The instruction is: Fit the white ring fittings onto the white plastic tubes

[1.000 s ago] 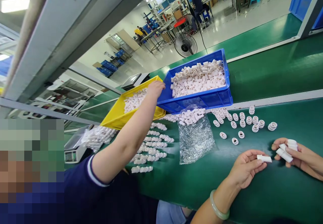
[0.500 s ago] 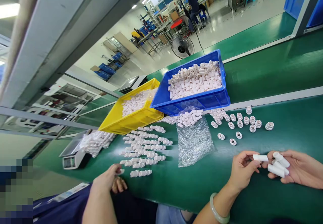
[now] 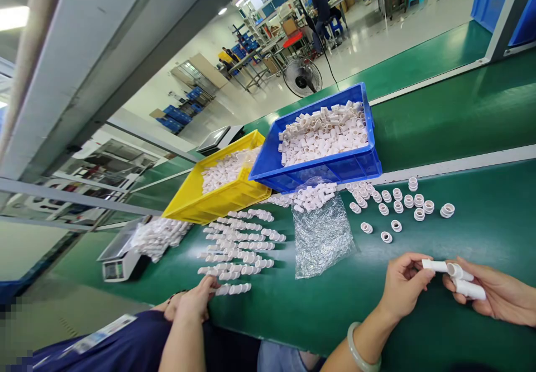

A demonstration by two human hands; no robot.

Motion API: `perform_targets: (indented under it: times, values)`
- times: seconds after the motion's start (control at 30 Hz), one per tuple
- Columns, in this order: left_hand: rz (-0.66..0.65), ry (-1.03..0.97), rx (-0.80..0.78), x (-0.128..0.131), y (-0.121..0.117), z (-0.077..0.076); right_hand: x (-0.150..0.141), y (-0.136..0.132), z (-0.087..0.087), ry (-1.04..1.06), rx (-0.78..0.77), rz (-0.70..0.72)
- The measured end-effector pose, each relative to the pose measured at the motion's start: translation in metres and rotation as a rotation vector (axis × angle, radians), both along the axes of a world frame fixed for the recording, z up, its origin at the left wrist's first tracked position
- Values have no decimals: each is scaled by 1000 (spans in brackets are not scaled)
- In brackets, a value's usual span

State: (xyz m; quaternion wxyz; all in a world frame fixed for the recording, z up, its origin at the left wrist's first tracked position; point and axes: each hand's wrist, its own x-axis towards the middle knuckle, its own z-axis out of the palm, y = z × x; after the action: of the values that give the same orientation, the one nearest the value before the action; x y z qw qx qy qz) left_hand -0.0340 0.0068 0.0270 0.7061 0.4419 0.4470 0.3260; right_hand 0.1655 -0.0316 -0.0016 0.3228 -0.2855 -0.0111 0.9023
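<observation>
My left hand (image 3: pixel 400 285), a pale bangle at its wrist, pinches a white plastic tube (image 3: pixel 434 266) between thumb and fingers. My right hand (image 3: pixel 500 291) is curled around more white plastic fittings (image 3: pixel 471 289). One of these shows a round open mouth against the end of the tube from my left hand; whether they are joined I cannot tell. Both hands are just above the green table (image 3: pixel 444 338). Beyond them stand several loose white flanged rings (image 3: pixel 396 225), most with their openings up.
A blue bin (image 3: pixel 318 173) and a yellow bin (image 3: pixel 218 207) hold white parts. Before them lies a clear plastic bag (image 3: pixel 322 243). At left, a co-worker's hand (image 3: pixel 196 299) touches rows of white fittings (image 3: pixel 238 246), near a scale (image 3: pixel 117 268).
The fittings in my right hand have shifted, and one now meets the tube from my left hand. The co-worker's hand has moved right to the nearest row.
</observation>
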Motion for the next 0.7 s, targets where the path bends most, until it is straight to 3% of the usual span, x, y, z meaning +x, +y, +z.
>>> perform_targets:
  times: [0.2,0.37,0.7]
  values:
    - [-28,50,18,0,-2,-4,1,3,-4,-19,-67,81]
    - [-25,27,33,0,-3,-4,-3,1,-1,-142,3,106]
    - [-85,198,279,0,-3,5,-4,-1,1,-233,94,132]
